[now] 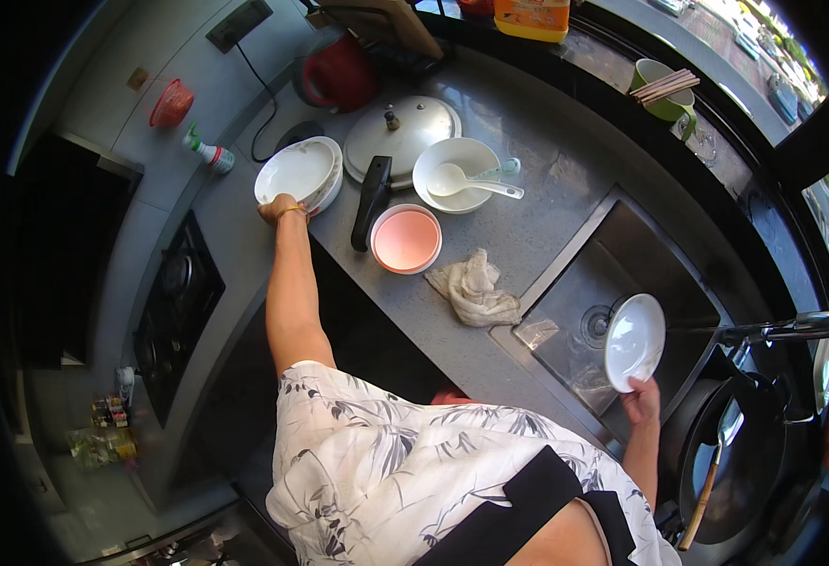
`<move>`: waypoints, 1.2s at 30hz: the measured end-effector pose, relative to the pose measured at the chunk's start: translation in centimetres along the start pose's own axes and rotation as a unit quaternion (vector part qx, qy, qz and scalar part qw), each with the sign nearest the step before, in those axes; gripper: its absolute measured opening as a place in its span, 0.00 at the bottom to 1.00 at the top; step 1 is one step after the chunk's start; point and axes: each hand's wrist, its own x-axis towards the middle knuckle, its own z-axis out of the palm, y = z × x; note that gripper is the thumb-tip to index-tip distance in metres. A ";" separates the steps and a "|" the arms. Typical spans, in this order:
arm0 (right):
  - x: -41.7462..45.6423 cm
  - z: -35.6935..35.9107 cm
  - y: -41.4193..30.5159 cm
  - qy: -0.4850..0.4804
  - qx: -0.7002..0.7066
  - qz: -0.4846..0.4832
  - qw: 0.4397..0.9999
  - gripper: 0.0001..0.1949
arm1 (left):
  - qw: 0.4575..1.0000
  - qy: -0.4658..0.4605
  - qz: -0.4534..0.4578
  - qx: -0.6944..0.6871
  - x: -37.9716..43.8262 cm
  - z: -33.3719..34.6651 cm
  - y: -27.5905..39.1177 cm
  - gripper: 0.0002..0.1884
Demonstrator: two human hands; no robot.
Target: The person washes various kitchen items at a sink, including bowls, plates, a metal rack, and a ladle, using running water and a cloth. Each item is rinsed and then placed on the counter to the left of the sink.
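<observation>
My left hand [282, 208] is closed on the near rim of a white patterned bowl [296, 170], which sits tilted in another at the counter's corner. Over the steel sink [577, 311], my right hand [642, 403] grips a white bowl [635, 342] by its edge, tipped on its side. Between the hands stand a pink-lined bowl [407, 240], a white bowl [457, 152] with a white spoon [474, 185] across it, and a pressure cooker lid [400, 134] with a black handle [370, 205]. A crumpled cloth [474, 290] lies by the sink.
A dark wok [733, 453] with a wooden-handled spatula [713, 474] is beyond the sink at right, near the faucet [796, 327]. A red kettle [340, 74] stands at the back; a spray bottle [215, 156] and a gas hob [177, 311] are at left. A green mug [662, 92] holds sticks.
</observation>
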 end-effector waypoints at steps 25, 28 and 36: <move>2.1 5.4 -10.5 0.143 0.129 -0.229 0.954 0.22 | 0.966 -0.008 -0.016 0.257 11.8 3.1 -5.9 0.04; 1.3 4.4 -10.8 0.154 0.084 -0.192 0.966 0.22 | 0.974 -0.051 -0.019 0.221 8.7 1.0 -4.2 0.09; -5.1 5.2 -13.0 0.320 -0.260 -0.180 0.893 0.15 | 0.911 0.183 0.234 0.287 4.5 -1.0 -1.9 0.21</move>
